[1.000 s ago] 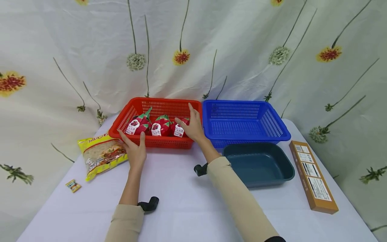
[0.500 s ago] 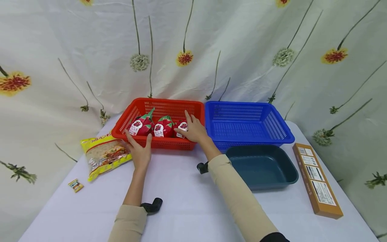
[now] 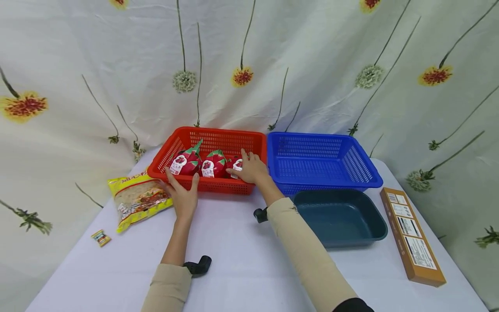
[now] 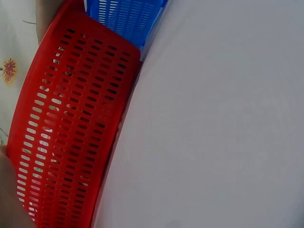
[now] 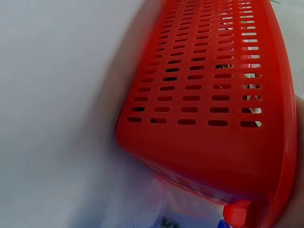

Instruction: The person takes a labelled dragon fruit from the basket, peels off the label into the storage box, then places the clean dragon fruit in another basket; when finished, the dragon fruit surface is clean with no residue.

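Note:
Several pink-red dragon fruits with green tips and white labels sit in the red basket (image 3: 218, 185). The left one (image 3: 187, 162), the middle one (image 3: 214, 164) and the right one (image 3: 235, 164) stand in a row. My left hand (image 3: 184, 196) touches the front-left rim, its thumb apart from its fingers. Over the right end, my right hand (image 3: 254, 168) spreads its thumb and fingers about the right fruit, partly covering it; firm contact cannot be made out. Both wrist views mainly show the basket's slotted outer wall (image 4: 76, 109).
A blue basket (image 3: 323, 162) adjoins the red one on the right. In front of it stands a dark teal tub (image 3: 343, 219), with a long brown box (image 3: 413, 238) beside it. A yellow food bag (image 3: 142, 201) and a small packet (image 3: 101, 238) lie at the left.
My right hand has lowered into the basket, its thumb now lower in front of the right dragon fruit. My left hand stays at the front-left rim. The whole view has shifted slightly.

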`<action>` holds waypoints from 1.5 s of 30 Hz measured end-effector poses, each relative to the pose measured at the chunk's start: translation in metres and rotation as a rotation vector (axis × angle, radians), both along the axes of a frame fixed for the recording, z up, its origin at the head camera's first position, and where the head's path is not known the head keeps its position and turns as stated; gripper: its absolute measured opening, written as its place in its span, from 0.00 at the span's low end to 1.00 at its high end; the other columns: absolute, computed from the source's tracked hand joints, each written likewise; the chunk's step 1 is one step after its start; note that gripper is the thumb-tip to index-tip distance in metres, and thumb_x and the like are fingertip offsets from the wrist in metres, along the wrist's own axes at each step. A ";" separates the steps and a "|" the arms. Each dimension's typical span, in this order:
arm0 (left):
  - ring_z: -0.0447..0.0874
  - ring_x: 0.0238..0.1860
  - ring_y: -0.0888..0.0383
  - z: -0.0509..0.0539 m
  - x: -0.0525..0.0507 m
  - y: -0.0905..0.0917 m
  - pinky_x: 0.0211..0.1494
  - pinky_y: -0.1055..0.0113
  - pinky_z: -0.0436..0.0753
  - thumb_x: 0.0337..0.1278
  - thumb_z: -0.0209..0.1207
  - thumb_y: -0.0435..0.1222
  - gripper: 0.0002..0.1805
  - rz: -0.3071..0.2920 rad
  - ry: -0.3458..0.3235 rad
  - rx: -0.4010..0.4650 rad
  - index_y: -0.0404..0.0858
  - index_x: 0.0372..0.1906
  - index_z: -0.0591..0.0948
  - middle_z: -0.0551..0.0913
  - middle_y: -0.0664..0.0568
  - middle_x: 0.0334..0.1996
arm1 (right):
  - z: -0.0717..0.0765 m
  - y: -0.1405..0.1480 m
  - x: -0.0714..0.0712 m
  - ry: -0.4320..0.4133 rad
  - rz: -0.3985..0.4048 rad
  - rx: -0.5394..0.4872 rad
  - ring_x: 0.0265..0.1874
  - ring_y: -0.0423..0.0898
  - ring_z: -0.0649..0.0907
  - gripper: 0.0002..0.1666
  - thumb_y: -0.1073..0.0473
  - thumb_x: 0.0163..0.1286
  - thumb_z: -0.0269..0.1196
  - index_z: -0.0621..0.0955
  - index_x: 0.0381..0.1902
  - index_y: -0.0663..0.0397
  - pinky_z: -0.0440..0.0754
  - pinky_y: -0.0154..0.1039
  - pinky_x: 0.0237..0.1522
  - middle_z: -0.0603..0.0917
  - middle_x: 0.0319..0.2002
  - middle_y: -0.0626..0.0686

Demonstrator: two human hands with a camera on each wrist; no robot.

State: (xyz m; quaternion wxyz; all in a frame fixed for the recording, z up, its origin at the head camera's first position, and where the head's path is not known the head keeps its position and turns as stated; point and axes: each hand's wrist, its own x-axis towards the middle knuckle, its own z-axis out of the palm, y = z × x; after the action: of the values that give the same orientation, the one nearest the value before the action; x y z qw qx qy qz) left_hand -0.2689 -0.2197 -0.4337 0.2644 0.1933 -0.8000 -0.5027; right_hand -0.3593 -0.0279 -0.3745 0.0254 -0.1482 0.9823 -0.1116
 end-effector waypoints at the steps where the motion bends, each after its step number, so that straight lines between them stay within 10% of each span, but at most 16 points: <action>1: 0.26 0.70 0.45 0.000 0.000 0.000 0.62 0.42 0.60 0.49 0.52 0.65 0.53 0.000 -0.001 -0.001 0.61 0.71 0.31 0.28 0.45 0.71 | 0.000 0.000 0.000 -0.002 -0.003 0.002 0.69 0.54 0.53 0.57 0.22 0.57 0.45 0.44 0.73 0.48 0.59 0.51 0.64 0.53 0.70 0.58; 45: 0.28 0.70 0.43 0.001 0.002 0.001 0.61 0.39 0.58 0.52 0.51 0.63 0.52 -0.006 0.006 -0.009 0.58 0.71 0.32 0.30 0.43 0.71 | -0.001 -0.013 0.006 0.123 -0.124 -0.052 0.54 0.54 0.70 0.54 0.28 0.56 0.55 0.52 0.72 0.45 0.78 0.44 0.45 0.73 0.57 0.58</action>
State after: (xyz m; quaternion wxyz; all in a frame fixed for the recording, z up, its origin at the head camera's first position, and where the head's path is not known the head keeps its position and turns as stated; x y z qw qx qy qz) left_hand -0.2671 -0.2188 -0.4330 0.2661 0.1885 -0.8019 -0.5006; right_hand -0.3528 -0.0407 -0.3753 -0.0458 -0.0945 0.9861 -0.1290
